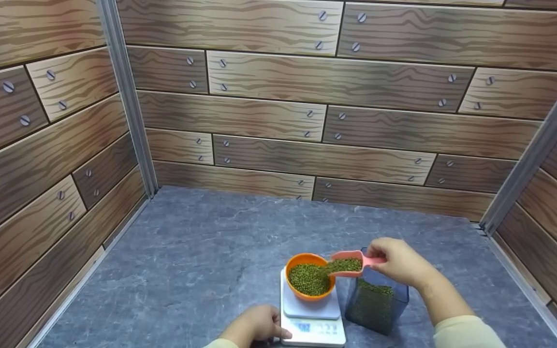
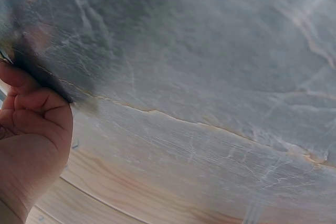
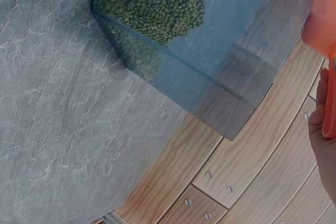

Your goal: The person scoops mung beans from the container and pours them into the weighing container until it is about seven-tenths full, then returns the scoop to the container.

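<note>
My right hand (image 1: 399, 261) pinches the handle of a pink scoop (image 1: 373, 261) filled with green mung beans. The scoop's front lies over the right rim of an orange bowl (image 1: 309, 297), with beans at its lip meeting those in the bowl. Mung beans (image 1: 307, 279) fill much of that bowl, which stands on a white kitchen scale (image 1: 311, 310) with a lit but blurred display. My left hand (image 1: 259, 325) grips the scale's front left edge, thumb on its corner. In the left wrist view, the left hand's fingers (image 2: 44, 103) are curled; the scale is mostly out of frame.
A clear bluish square container (image 1: 400, 307), partly filled with mung beans, stands right of the scale, below my right forearm. The grey marbled tabletop (image 1: 186, 261) is bounded by wood-patterned walls (image 1: 269, 77) at the back and both sides.
</note>
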Motion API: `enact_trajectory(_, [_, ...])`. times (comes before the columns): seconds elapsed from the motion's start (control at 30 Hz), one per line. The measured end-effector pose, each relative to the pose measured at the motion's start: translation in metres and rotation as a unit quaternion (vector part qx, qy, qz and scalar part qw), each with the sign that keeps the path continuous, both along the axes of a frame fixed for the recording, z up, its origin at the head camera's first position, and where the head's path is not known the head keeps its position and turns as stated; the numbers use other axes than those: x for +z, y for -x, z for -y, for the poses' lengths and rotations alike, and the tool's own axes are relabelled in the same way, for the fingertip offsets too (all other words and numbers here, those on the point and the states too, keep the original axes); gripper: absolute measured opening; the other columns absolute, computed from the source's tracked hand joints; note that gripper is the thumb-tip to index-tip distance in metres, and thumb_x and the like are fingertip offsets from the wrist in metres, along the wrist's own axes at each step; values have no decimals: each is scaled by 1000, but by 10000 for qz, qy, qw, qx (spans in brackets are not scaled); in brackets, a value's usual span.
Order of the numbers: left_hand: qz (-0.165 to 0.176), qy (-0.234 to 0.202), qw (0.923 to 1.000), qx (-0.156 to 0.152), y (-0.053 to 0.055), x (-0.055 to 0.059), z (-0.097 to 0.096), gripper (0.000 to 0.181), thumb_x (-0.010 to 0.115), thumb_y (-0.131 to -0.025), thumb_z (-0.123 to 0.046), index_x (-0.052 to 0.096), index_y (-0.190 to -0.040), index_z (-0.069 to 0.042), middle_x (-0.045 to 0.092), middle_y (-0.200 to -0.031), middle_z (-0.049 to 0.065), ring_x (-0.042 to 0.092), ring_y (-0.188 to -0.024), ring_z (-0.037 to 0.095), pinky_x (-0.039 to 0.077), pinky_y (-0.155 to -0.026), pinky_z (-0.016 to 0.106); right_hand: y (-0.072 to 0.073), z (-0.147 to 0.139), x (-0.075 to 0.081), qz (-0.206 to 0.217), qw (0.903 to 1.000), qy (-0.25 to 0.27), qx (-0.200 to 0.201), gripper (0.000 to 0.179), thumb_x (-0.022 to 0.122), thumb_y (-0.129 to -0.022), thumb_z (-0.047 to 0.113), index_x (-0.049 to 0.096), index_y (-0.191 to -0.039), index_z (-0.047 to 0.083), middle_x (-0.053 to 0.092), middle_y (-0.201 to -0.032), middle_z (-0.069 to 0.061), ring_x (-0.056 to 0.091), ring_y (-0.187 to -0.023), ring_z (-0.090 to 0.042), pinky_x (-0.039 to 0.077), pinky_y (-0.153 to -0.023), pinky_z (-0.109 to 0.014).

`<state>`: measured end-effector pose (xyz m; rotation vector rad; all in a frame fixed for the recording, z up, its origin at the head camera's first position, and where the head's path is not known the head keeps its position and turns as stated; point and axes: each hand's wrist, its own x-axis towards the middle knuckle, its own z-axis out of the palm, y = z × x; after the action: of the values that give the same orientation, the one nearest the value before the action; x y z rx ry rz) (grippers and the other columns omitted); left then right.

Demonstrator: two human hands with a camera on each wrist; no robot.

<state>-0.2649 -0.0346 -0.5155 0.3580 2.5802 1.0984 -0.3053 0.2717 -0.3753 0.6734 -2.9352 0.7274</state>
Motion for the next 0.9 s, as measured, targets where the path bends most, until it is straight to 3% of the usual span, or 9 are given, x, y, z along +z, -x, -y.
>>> enact_trajectory(0.23, [-110,10,9999,-31,-1,1,-1,38,79,-68,-30,47,-57,-12,46,-50,-4,43,-48,12,33,-48,28,0,2,-1,-194,9993,-3,327,15,70,-75,4,60,-77,15,53,-74,6,48,-66,-9,42,-58,-26])
enact_trajectory(0.57, [-102,57,9999,-35,0,0,-1,38,78,-68,-30,47,-58,-12,46,-50,-4,43,-48,13,33,-48,29,0,10,3,-143,9993,-32,351,12,68,-76,6,60,-77,14,54,-73,6,50,-67,-10,44,-59,-27])
enact_trajectory(0.9, [-190,97,9998,-52,-1,0,0,38,79,-68,-31,47,-57,-12,47,-50,-5,44,-48,12,34,-48,29,-2,18,5,-554,9964,-244,590,15,69,-73,3,59,-75,14,52,-71,7,48,-65,-7,43,-59,-26])
